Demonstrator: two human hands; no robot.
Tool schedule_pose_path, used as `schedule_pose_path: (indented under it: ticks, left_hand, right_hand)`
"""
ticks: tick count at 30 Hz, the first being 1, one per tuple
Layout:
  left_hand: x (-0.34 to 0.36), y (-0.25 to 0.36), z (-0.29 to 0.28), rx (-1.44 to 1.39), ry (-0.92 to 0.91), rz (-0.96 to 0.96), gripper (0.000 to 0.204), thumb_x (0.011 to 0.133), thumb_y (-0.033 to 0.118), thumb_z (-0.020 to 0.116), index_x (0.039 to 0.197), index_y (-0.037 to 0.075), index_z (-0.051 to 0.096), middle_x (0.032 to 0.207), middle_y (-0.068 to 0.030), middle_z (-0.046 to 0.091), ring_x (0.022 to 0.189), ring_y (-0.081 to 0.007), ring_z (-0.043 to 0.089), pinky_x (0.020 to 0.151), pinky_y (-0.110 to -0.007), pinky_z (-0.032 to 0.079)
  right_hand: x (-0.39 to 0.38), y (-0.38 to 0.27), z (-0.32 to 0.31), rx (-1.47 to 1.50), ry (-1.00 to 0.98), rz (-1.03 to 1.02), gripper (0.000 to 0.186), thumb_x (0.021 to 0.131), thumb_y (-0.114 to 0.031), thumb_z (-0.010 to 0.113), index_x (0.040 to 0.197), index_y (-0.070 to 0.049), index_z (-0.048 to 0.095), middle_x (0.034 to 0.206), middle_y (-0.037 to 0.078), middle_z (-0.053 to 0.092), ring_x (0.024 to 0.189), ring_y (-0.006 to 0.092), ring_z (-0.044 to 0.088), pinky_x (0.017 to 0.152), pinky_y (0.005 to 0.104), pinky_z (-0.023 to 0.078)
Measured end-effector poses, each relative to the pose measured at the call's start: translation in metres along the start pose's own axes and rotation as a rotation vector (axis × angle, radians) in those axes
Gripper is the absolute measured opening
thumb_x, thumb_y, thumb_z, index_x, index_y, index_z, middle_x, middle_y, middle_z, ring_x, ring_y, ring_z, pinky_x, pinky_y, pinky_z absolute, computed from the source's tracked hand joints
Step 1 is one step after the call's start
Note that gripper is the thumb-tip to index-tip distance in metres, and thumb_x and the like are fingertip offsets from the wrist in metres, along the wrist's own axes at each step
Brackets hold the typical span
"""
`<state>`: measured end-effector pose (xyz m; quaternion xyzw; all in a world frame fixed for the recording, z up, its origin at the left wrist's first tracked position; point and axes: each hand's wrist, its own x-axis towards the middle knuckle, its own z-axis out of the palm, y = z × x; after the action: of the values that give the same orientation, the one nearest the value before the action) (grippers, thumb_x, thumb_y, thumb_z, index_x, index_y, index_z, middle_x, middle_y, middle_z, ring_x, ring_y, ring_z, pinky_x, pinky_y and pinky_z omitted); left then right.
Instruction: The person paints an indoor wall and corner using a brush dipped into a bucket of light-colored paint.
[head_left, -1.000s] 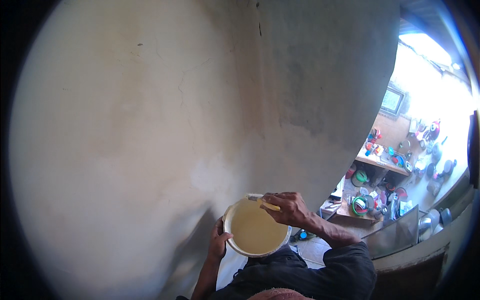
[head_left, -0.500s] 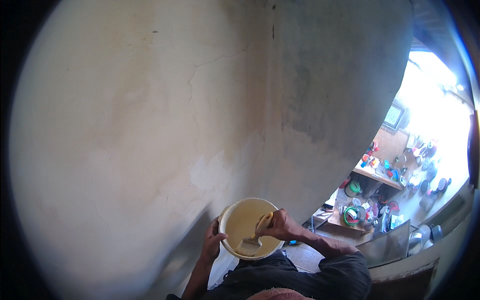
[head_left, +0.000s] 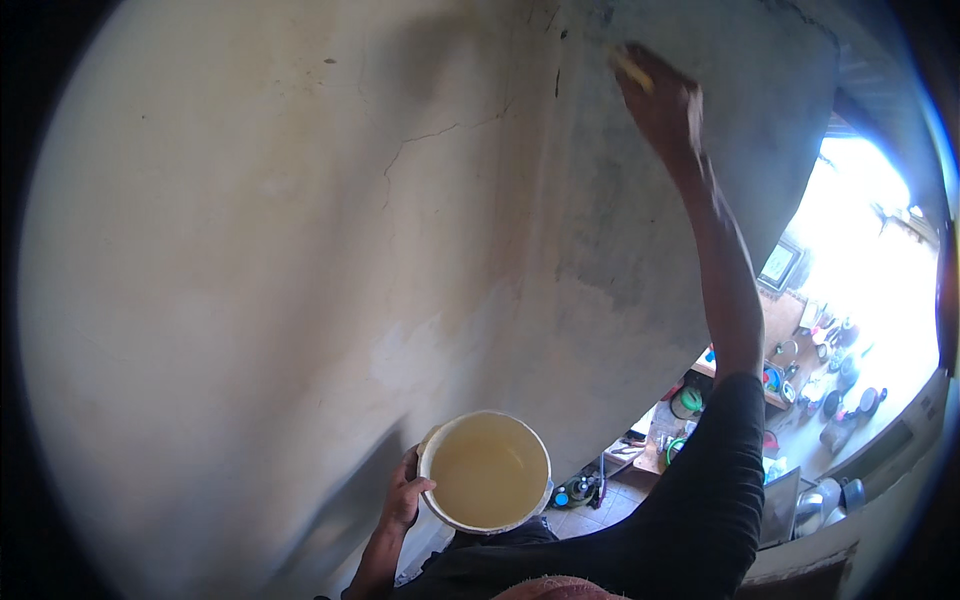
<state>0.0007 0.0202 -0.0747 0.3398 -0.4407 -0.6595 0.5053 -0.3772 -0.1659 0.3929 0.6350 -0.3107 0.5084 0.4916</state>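
My left hand (head_left: 407, 493) grips the left rim of a round, whitish bucket (head_left: 428, 500), its thumb over the edge. Pale cream liquid, which looks like paint, lies inside the bucket. High up against the wall (head_left: 290, 270), my right hand (head_left: 660, 100) is closed around a paintbrush (head_left: 634, 72); only its yellowish handle shows. The hand hides the bristles, so I cannot tell whether they touch the wall. Around the hand the wall surface is grey and stained.
A crack and patches mark the wall. Down at the right, shelves (head_left: 780, 388) hold kitchenware, with pans (head_left: 868, 400) beyond them. A framed picture (head_left: 779, 263) hangs near the bright opening. Dark items (head_left: 580, 490) stand on the tiled floor (head_left: 612, 508) below.
My right hand has lifted the paintbrush out of the bucket and up to the upper wall, the arm now stretched out. The bucket has shifted slightly left and down in my left hand.
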Motion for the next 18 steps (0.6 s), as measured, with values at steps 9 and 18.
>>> schedule_pose_path:
  ticks: [9, 18]
  left_hand:
    - [0.002, 0.001, 0.006, 0.028, 0.003, 0.037, 0.076, 0.067, 0.005, 0.058, 0.141, -0.005, 0.047, 0.134, -0.0147, 0.058, 0.129, -0.0257, 0.053, 0.112, -0.036, 0.036]
    - [-0.003, 0.012, 0.006, 0.037, 0.033, 0.02, 0.078, 0.065, 0.004, 0.057, 0.141, -0.005, 0.047, 0.134, -0.0151, 0.058, 0.128, -0.0258, 0.053, 0.112, -0.036, 0.037]
  right_hand:
    - [0.067, 0.103, 0.122, -0.126, 0.007, -0.263, 0.018, 0.08, -0.006, 0.062, 0.096, -0.009, 0.069, 0.09, 0.016, 0.072, 0.08, 0.0347, 0.07, 0.067, 0.0445, 0.056]
    - [0.007, 0.018, 0.086, -0.174, -0.493, -0.117, 0.02, 0.084, -0.007, 0.059, 0.101, -0.007, 0.069, 0.105, 0.011, 0.071, 0.089, 0.0328, 0.071, 0.078, 0.0438, 0.059]
